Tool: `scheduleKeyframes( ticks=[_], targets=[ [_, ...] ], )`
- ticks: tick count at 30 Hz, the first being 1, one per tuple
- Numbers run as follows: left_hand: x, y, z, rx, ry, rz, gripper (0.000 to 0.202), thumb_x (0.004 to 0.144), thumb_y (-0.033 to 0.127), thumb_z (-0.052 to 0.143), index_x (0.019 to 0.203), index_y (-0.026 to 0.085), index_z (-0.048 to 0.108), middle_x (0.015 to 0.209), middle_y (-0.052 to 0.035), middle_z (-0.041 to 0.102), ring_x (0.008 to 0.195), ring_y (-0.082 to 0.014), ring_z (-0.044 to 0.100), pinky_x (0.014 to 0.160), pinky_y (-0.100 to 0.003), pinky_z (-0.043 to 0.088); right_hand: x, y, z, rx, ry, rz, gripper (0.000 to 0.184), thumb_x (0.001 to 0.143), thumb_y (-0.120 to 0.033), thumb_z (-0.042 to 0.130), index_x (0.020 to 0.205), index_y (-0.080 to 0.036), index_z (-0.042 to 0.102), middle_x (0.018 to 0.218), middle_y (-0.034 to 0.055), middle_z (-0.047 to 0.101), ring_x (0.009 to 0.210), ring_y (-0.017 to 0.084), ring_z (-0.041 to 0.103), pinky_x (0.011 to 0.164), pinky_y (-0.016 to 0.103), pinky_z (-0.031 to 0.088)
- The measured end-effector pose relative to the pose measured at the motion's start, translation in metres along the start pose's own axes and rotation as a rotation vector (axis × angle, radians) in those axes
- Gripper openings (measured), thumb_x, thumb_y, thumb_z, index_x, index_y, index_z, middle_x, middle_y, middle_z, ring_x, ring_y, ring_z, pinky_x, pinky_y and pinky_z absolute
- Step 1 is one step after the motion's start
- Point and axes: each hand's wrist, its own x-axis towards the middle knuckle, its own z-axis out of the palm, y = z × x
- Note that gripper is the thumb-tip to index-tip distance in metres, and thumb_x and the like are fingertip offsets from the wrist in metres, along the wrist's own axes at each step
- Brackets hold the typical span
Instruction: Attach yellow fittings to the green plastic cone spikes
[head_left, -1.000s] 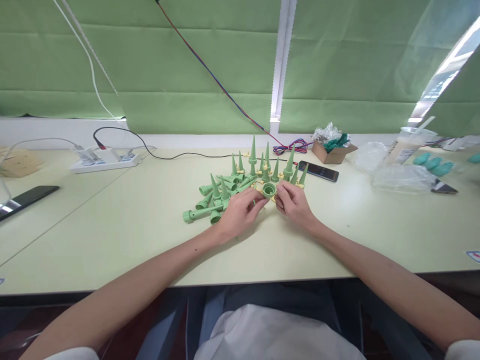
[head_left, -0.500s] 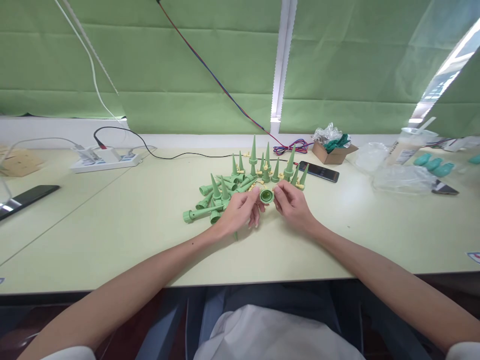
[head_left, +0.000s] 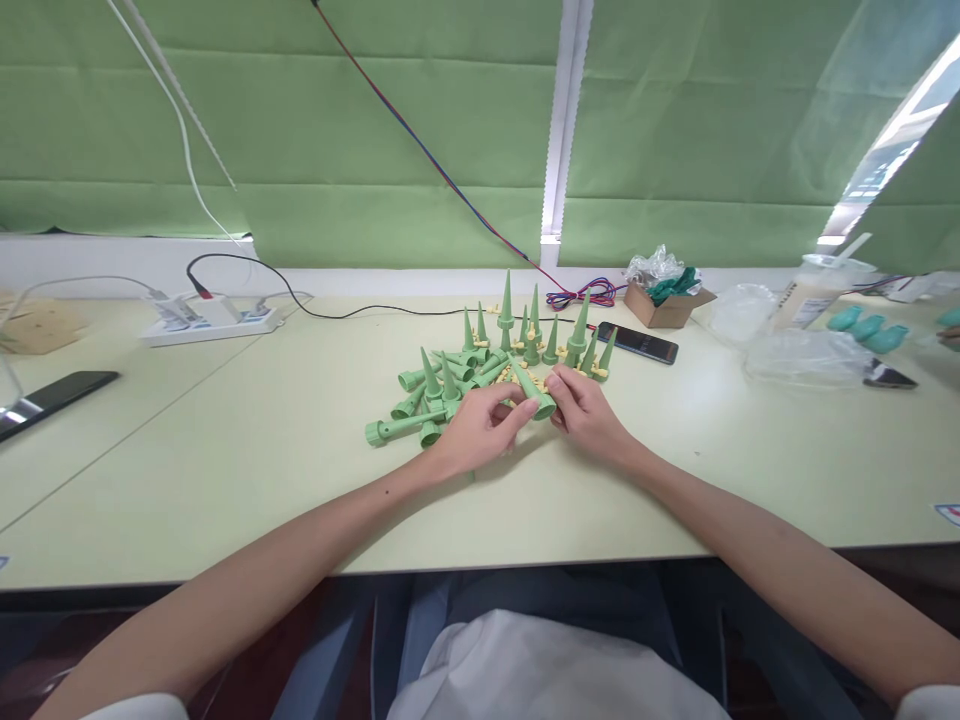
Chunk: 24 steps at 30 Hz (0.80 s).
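Observation:
In the head view, my left hand (head_left: 487, 425) grips a green plastic watering spike (head_left: 531, 392) between thumb and fingers. Its pointed end leans up and away to the left; the wide capped end is nearest me. My right hand (head_left: 589, 410) is closed in a pinch against the side of that cap, and its fingertips hide whatever small part is in them. A loose pile of green spikes (head_left: 405, 425) lies just beyond and left of my left hand. Behind my hands stand several upright spikes (head_left: 507, 305), some bearing small yellow valve-like pieces.
Behind the spikes on the right lies a phone (head_left: 637, 343), with a small cardboard box (head_left: 667, 307) past it. Farther right are a drink cup (head_left: 806, 292), plastic bags and teal objects (head_left: 866, 328). A power strip (head_left: 214, 325) and another phone (head_left: 56, 398) are at left.
The held spike has turned: its open cap faced me before, and now its side shows with the tip pointing up-left. My left hand's fingers have shifted around it; the right hand barely moved.

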Motion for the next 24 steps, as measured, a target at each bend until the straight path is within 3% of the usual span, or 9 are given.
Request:
scheduleKeyframes(
  ticks=[8,13,17,24],
  targets=[
    [0.003,-0.004,0.0,0.19,0.061,0.133,0.033,0.093,0.047,0.056,0.079,0.017,0.054,0.07,0.0005,0.053,0.054,-0.0096,0.049,0.051,-0.023,0.043,0.001,0.006,0.0,0.023,0.002,0.02,0.046,0.1,-0.059,0.044,0.071,-0.025,0.033,0.059,-0.0043,0.033,0.049,0.013,0.033,0.046,0.029,0.029],
    [0.003,-0.01,0.002,0.288,0.096,0.205,0.03,0.094,0.045,0.058,0.083,0.017,0.055,0.074,0.0003,0.051,0.058,-0.0101,0.049,0.054,-0.023,0.043,0.001,0.009,0.0,-0.001,0.008,0.015,0.046,0.101,-0.056,0.044,0.071,-0.024,0.032,0.058,-0.0046,0.03,0.049,0.013,0.032,0.047,0.029,0.029],
    [0.002,-0.013,0.003,0.328,0.119,0.261,0.023,0.095,0.039,0.058,0.089,0.017,0.055,0.079,-0.0009,0.054,0.063,-0.0116,0.052,0.057,-0.024,0.044,0.001,0.006,0.001,-0.039,0.017,0.012,0.046,0.101,-0.056,0.043,0.07,-0.024,0.032,0.056,-0.0047,0.031,0.05,0.013,0.032,0.047,0.029,0.028],
    [0.002,-0.018,0.003,0.385,0.109,0.353,0.015,0.096,0.025,0.054,0.083,0.018,0.051,0.085,-0.003,0.055,0.071,-0.0129,0.052,0.06,-0.024,0.044,0.002,0.001,0.001,-0.14,0.024,-0.007,0.05,0.101,-0.056,0.041,0.064,-0.023,0.033,0.053,-0.0034,0.037,0.05,0.013,0.034,0.05,0.029,0.029]
  ],
)
